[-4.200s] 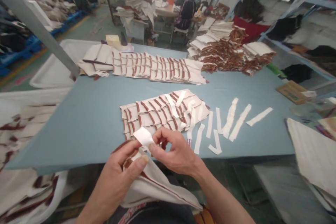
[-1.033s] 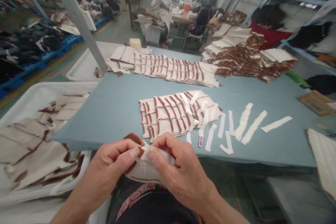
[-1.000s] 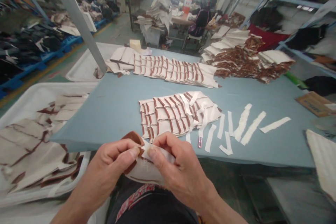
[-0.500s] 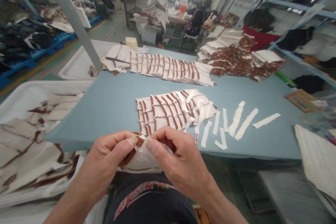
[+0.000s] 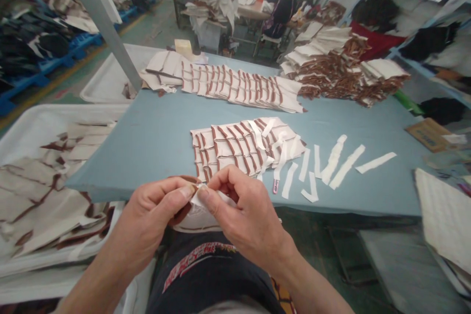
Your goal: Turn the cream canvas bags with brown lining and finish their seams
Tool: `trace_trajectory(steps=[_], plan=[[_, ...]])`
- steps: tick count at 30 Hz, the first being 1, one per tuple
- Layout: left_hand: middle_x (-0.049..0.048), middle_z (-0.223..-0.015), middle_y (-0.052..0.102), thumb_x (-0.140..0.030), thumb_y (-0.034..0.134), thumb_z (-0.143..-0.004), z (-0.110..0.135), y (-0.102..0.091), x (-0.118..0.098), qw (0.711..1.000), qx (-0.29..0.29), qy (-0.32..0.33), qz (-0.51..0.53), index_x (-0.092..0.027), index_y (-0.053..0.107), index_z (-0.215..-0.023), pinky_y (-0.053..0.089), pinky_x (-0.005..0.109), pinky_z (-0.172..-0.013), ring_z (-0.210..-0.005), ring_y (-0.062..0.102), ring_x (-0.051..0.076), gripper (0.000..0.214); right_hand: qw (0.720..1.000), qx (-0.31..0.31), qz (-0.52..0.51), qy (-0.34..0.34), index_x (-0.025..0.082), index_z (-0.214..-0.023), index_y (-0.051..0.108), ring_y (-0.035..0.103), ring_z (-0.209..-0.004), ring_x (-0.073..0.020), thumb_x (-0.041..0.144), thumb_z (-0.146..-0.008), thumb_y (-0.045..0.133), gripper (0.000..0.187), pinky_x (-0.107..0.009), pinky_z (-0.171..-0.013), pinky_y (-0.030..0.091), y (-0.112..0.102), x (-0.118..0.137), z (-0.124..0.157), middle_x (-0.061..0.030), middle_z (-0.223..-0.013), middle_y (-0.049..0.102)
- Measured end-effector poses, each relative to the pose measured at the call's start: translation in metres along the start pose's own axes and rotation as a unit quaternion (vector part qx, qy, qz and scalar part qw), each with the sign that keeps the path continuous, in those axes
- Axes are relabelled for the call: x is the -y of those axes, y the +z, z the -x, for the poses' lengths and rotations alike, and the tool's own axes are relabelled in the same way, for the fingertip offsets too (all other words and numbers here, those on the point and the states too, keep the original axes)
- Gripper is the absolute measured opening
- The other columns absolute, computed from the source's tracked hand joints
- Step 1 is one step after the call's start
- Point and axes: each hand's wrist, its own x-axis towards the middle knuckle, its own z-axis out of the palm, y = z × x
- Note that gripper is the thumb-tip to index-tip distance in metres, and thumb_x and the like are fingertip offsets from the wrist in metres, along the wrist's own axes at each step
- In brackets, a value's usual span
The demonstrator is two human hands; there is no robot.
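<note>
Close to my body, at the table's front edge, both hands pinch a cream fabric piece with brown trim. My left hand is closed on its brown edge, thumb against fingertips. Beside it, almost touching, my right hand pinches the white part of the same piece. What lies right between the fingertips is too small to make out. Just beyond my hands lies an overlapping row of cream pieces with brown edges. White strips are scattered over and beside that row, near a small pink-purple tool.
A longer row of brown-edged pieces lies farther back on the blue table. Piled fabric stands at the back right. White bins with fabric stand left, by a metal post. A person sits beyond.
The view has tilted slightly downward, so the table and rows sit higher in the picture. Both hands keep their pinch on the fabric piece, with only small finger movement.
</note>
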Motion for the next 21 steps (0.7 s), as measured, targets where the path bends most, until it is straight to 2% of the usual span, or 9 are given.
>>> trace_trajectory(steps=[7,14,19,21], plan=[[-0.0039,-0.062,0.050,-0.057,0.074,-0.094,0.001,0.001,-0.001,1.000,-0.001,-0.011,-0.001,-0.021,0.062,-0.063,0.036,0.024,-0.054,-0.059,0.042,0.013,0.049,0.998,0.033,-0.039,0.037,0.024,-0.084,0.067,0.053,-0.064,-0.0135,0.046,-0.096,0.074,0.027,-0.026,-0.059,0.036,-0.005,0.002,-0.004,0.0036,-0.071,0.062],[-0.0019,-0.065,0.057,-0.062,0.075,-0.094,-0.003,-0.005,0.006,1.000,0.000,-0.008,-0.008,-0.021,0.070,-0.066,0.041,0.026,-0.056,-0.061,0.047,0.015,0.050,0.996,0.035,-0.064,0.046,0.023,-0.084,0.066,0.052,-0.063,-0.0127,0.048,-0.095,0.076,0.029,-0.026,-0.059,0.035,0.000,-0.001,-0.005,0.0043,-0.070,0.060],[-0.0009,-0.071,0.062,-0.064,0.075,-0.101,-0.005,-0.009,0.009,1.000,0.017,0.004,-0.005,-0.020,0.078,-0.074,0.041,0.025,-0.057,-0.064,0.048,0.015,0.051,0.991,0.047,-0.095,0.080,0.023,-0.085,0.066,0.051,-0.061,-0.0124,0.048,-0.093,0.077,0.028,-0.026,-0.058,0.037,0.002,-0.002,-0.005,0.0048,-0.070,0.061],[-0.0012,-0.069,0.061,-0.062,0.076,-0.101,-0.005,-0.009,0.006,1.000,0.021,0.012,0.005,-0.020,0.076,-0.070,0.041,0.025,-0.056,-0.063,0.047,0.015,0.052,0.990,0.050,-0.104,0.087,0.023,-0.085,0.066,0.051,-0.061,-0.0124,0.049,-0.093,0.076,0.029,-0.026,-0.057,0.037,0.002,-0.002,-0.006,0.0050,-0.069,0.061]])
